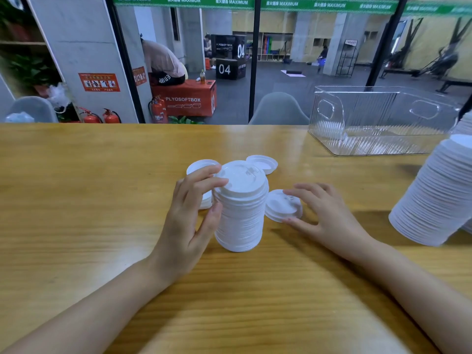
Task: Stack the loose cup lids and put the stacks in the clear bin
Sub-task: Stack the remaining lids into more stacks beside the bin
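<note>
1. White lid stack [240, 218] is standing mid-way across the wooden surface [89, 200]; left hand [187, 223] is holding it, grip curled round its top.
2. Right hand [325, 213], grip loose and spread, is touching a loose lid [279, 206] just right of the stack.
3. Clear bin [383, 118] is sitting far right, well apart.

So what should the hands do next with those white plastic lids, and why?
Probably the right hand should lift the loose white plastic lid it touches and set it on the middle stack of white lids, which the left hand grips upright. More loose lids lie behind it, so the stacking isn't finished.
</note>
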